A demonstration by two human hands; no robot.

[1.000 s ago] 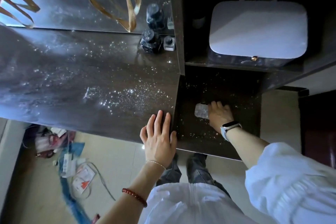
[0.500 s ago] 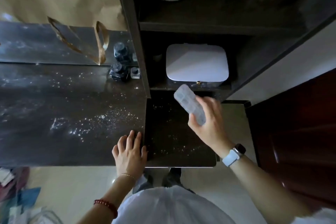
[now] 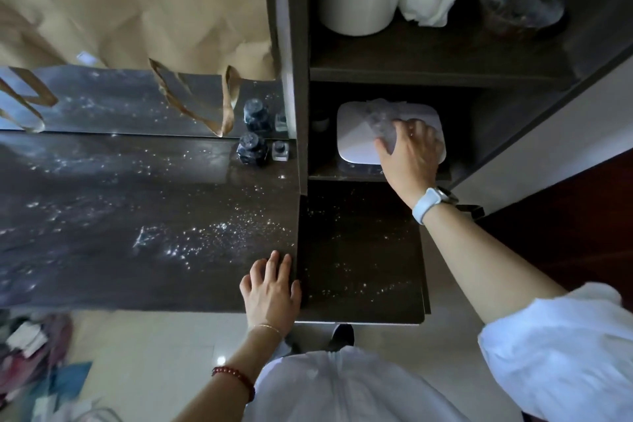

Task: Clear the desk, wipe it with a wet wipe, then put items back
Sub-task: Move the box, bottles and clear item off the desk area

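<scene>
Over desk (image 3: 137, 216), right hand (image 3: 411, 151) reaches, gripping clear case (image 3: 380, 120).

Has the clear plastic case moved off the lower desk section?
Yes. The clear plastic case, held by the right hand, now sits up over the white box in the shelf.

desk (image 3: 137, 216): dark brown, white specks | box (image 3: 356, 134): white | bag (image 3: 137, 3): tan | watch strap (image 3: 424, 205): white

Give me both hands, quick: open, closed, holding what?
Left hand: open, resting flat on the desk edge.
Right hand: closed on the clear plastic case, above the white box.
</scene>
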